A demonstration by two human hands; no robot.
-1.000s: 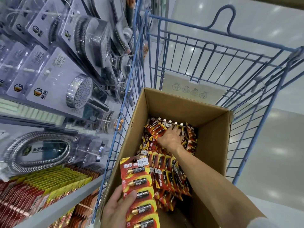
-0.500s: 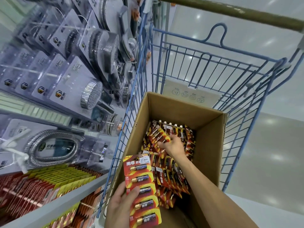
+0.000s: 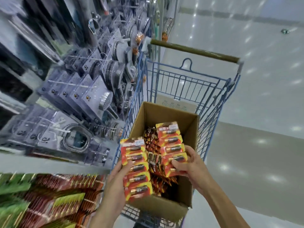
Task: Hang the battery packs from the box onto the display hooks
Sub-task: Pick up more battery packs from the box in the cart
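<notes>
Gripping a strip of red-and-yellow battery packs, the left hand [image 3: 117,183] lays its thumb across the front and curls its fingers behind. This left strip [image 3: 136,168] stands upright above the near left corner of an open cardboard box [image 3: 164,209]. The right hand [image 3: 193,168] clasps the lower end of the right strip [image 3: 171,143], thumb on the front and fingers wrapped round the far edge. That strip is held just above the loose packs [image 3: 152,140] heaped inside the box. The box sits in a blue wire cart [image 3: 189,83] with a dull green handle [image 3: 194,51]. To the left, blurred, hang packaged shower heads [image 3: 105,99] and a coiled hose [image 3: 77,139]. Lower left, red and green display packs [image 3: 57,195] fill the rack.
</notes>
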